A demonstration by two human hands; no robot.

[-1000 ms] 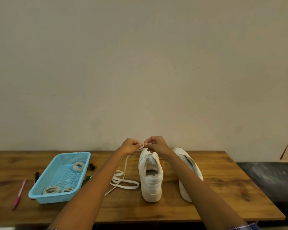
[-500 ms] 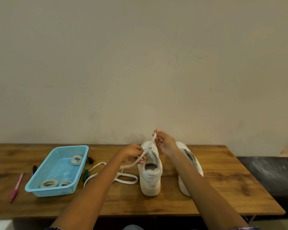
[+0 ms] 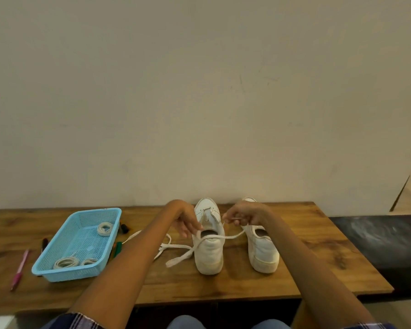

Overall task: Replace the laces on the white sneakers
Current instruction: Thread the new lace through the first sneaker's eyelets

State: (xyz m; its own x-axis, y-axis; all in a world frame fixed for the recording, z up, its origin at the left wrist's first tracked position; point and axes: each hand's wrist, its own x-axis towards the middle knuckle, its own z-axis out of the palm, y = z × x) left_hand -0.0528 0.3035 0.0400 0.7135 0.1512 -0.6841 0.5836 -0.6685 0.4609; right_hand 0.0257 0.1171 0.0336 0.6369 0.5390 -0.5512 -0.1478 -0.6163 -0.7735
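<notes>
**Both hands on a lace above the left sneaker**

A long wooden table [image 3: 294, 264] runs along a plain wall. On its left part sits a light-blue mesh basket [image 3: 57, 273] holding three coiled laces [image 3: 105, 227], one near the far end and two at the near end. Two white sneakers stand near the table's middle, heels toward the person: the left sneaker [image 3: 209, 252] and, just beside it, the right sneaker [image 3: 263, 252].

The left hand [image 3: 184, 220] hovers by the left sneaker's collar, fingers curled downward and pinching a flat white lace [image 3: 176, 246]. That lace crosses over the heel opening of the left sneaker, rises to the right hand [image 3: 246, 216], and trails in loose loops on the table to the left of the shoe. The right hand is curled, gripping the lace's other stretch between thumb and fingers.

Left of the basket lies a pink pen [image 3: 19, 269]; a few markers [image 3: 118, 248] lie on the table beside the basket.
</notes>
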